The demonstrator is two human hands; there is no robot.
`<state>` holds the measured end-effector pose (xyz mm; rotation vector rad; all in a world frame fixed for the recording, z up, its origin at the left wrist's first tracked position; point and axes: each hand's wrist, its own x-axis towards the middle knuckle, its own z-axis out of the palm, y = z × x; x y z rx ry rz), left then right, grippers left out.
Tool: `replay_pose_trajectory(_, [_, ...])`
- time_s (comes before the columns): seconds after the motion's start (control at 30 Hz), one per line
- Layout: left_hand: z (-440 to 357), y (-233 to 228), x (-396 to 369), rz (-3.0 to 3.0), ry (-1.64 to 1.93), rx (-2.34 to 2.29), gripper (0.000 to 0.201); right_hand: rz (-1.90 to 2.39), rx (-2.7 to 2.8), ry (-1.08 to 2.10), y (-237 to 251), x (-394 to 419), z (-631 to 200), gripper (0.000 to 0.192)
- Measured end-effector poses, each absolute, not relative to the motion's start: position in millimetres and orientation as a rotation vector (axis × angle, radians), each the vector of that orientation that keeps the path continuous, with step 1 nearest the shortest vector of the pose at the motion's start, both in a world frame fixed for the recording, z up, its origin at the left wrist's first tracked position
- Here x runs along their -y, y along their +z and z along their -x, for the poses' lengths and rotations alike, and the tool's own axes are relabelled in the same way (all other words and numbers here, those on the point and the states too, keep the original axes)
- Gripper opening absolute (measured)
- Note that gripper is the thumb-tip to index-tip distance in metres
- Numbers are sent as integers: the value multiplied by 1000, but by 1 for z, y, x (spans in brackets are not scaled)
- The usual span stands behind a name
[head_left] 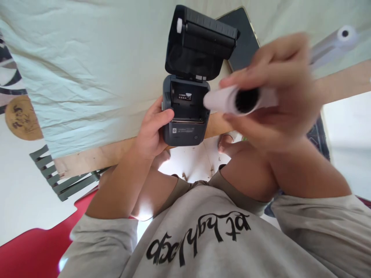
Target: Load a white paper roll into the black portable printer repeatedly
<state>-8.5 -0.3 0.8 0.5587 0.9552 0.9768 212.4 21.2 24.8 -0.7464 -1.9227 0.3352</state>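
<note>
My left hand (152, 129) grips the left side of a small dark grey label printer (185, 116) at the table's near edge. Its lid (199, 42) stands swung open and the paper bay is empty. My right hand (275, 92) is raised close to the camera, just right of the printer, and holds a white paper roll (232, 101) with a dark hollow core facing me. The roll is blurred.
A pale cloth (87, 69) covers the table, with a bare wooden edge (95, 156) toward me. A dark phone or tablet (245, 38) lies behind the printer. Another white roll (339, 38) lies at far right. A grey chair (58, 173) and red floor (34, 251) show at lower left.
</note>
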Motion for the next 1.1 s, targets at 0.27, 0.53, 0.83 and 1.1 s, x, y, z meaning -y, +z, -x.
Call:
replay_pose_trajectory(0.27, [7,-6,2,-640,1096,-901,26,802,2079,294,17,-14,-174,41])
replay_pose_trajectory(0.53, [10,-11,3,-628,1119,-873,23,967,2157,202,10,-21,-166,25])
replay_pose_trajectory(0.83, [12,-13,4,-652,1147,-849,43,1037,2210,60,8,-8,-164,17])
replay_pose_trajectory(1.1, [17,-27,0,-858,1122,-888,79,815,1944,208,0,-20,-179,27])
